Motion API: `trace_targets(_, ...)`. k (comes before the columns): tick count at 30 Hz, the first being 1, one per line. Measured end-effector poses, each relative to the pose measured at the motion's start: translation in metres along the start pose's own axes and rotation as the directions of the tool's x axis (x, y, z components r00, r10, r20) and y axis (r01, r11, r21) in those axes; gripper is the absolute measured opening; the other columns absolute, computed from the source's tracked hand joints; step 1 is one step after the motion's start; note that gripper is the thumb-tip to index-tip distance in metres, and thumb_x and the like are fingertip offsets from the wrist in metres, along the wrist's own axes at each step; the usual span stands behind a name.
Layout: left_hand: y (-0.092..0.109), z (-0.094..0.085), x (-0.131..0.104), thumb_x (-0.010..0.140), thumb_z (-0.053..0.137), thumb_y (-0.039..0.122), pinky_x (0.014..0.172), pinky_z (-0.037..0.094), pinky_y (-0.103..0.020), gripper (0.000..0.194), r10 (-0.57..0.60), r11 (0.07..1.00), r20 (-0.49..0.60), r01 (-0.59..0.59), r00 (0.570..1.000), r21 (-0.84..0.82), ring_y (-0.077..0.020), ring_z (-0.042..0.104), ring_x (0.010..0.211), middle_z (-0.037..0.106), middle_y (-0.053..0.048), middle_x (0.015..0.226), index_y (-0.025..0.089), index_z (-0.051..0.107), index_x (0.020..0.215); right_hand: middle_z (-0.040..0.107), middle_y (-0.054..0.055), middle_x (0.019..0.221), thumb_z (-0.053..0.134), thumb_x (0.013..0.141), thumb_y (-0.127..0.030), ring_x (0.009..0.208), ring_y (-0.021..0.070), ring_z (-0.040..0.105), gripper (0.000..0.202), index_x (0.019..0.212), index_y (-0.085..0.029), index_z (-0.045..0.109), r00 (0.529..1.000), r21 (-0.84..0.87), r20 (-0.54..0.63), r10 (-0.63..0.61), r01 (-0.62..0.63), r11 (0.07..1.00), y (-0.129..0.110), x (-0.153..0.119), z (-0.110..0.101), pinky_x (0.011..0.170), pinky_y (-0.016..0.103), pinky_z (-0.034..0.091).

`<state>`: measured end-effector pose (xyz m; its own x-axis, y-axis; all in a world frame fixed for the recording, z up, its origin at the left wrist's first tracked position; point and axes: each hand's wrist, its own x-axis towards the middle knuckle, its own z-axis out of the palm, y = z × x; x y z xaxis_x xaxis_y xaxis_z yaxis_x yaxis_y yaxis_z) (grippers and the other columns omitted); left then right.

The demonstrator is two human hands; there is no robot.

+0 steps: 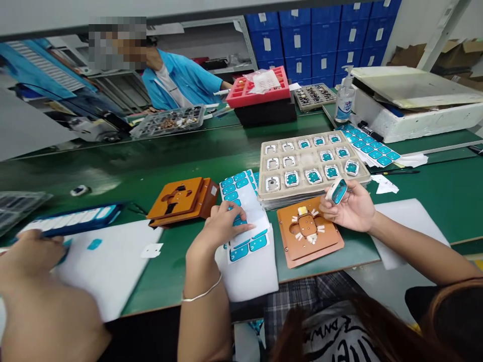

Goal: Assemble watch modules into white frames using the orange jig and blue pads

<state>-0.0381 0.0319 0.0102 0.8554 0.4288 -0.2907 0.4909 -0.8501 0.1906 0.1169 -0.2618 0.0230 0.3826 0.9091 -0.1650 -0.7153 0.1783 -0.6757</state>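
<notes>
Your right hand [352, 208], right of centre: pinching one small teal-faced case [337, 191]. Your left hand [222, 221], centre: fingers bent over sticker sheets [258, 243], pinch indeterminable.

Blue bins [332, 42] stand stacked beyond a pump bottle [343, 103] beside a foam box [433, 125].

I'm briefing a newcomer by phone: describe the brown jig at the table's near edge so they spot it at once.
Find the green table, then the beige tray of silver cases on it. The brown jig lies just on the tray's near side. White tabs ring its recess; the orange jig to its left shows black patches instead.
</notes>
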Motion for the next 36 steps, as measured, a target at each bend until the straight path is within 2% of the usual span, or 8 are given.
trace_targets(4,-0.006,-0.003,-0.001,0.069,0.058,0.069,0.099,0.042,-0.051,0.051,-0.035,0.998,-0.006,0.035,0.999,-0.043,-0.0375,0.041,0.12,0.048,-0.011,0.124,0.025,0.062,0.095,0.064,0.007,0.075,0.052,0.076,-0.054,0.058,0.0156,0.048,0.036,0.076,-0.021,0.065,0.991,-0.189,0.011,-0.137,0.136,0.972,-0.004,-0.001,-0.005,0.056,0.03,0.044)
trace_targets(7,-0.013,-0.004,0.001,0.064,0.062,0.07,0.102,0.041,-0.05,0.059,-0.078,0.993,-0.009,0.077,0.997,-0.084,-0.0383,0.04,0.124,0.047,-0.011,0.127,0.028,0.062,0.106,0.07,0.008,0.084,0.059,0.076,-0.053,0.07,0.0188,0.06,0.035,0.086,-0.021,0.069,0.939,-0.532,0.021,-0.342,0.3,0.792,-0.024,0.009,-0.012,0.064,0.033,0.05)
trace_targets(12,-0.017,-0.004,0.009,0.06,0.068,0.065,0.102,0.041,-0.047,0.06,-0.127,0.983,0.005,0.127,0.992,-0.129,-0.0374,0.039,0.125,0.046,-0.011,0.125,0.027,0.061,0.106,0.074,0.009,0.091,0.056,0.084,-0.049,0.075,0.0218,0.065,0.039,0.1,-0.019,0.075,0.819,-0.974,0.226,-0.527,0.196,-0.113,-0.084,0.06,-0.022,0.067,0.037,0.051)
trace_targets(14,-0.016,-0.004,0.011,0.059,0.07,0.063,0.102,0.041,-0.046,0.058,-0.126,0.982,0.017,0.128,0.992,-0.138,-0.0367,0.039,0.126,0.045,-0.01,0.127,0.027,0.061,0.103,0.075,0.011,0.091,0.061,0.079,-0.044,0.075,0.0244,0.065,0.036,0.096,-0.017,0.077,0.829,-0.95,0.279,-0.485,0.164,-0.267,-0.105,0.082,-0.023,0.069,0.039,0.05)
trace_targets(19,-0.014,-0.005,0.014,0.057,0.073,0.06,0.101,0.039,-0.046,0.056,-0.118,0.981,0.03,0.121,0.993,-0.149,-0.0359,0.039,0.125,0.042,-0.009,0.131,0.026,0.058,0.099,0.076,0.005,0.104,0.072,0.067,-0.032,0.099,0.0318,0.064,0.019,0.082,-0.024,0.079,0.892,-0.881,0.376,-0.252,0.261,-0.394,-0.125,0.108,-0.023,0.085,0.046,0.049)
trace_targets(25,-0.013,-0.006,0.015,0.058,0.076,0.055,0.098,0.038,-0.044,0.051,-0.101,0.981,0.029,0.105,0.994,-0.161,-0.0338,0.042,0.122,0.046,-0.008,0.129,0.023,0.056,0.094,0.073,0.011,0.113,0.058,0.085,-0.037,0.107,0.0334,0.061,0.031,0.105,-0.02,0.074,0.849,-0.766,0.513,-0.13,0.384,-0.515,-0.099,0.116,-0.012,0.097,0.054,0.041)
trace_targets(30,-0.014,-0.007,0.009,0.065,0.072,0.058,0.098,0.036,-0.046,0.051,-0.083,0.983,0.02,0.085,0.996,-0.164,-0.0327,0.047,0.117,0.055,-0.007,0.117,0.025,0.056,0.1,0.072,0.016,0.109,0.054,0.091,-0.039,0.109,0.0368,0.055,0.04,0.121,-0.018,0.067,0.886,-0.66,0.464,-0.01,0.338,-0.671,-0.076,0.122,0.003,0.085,0.051,0.046)
trace_targets(36,-0.015,-0.005,0.013,0.058,0.077,0.057,0.095,0.037,-0.048,0.054,-0.122,0.982,0.005,0.122,0.992,-0.148,-0.038,0.04,0.123,0.05,-0.009,0.122,0.024,0.06,0.096,0.074,0.009,0.086,0.07,0.08,-0.038,0.092,0.0295,0.06,0.032,0.106,-0.019,0.074,0.903,-0.814,0.419,-0.096,0.327,-0.48,-0.082,0.133,0.003,0.08,0.043,0.048)
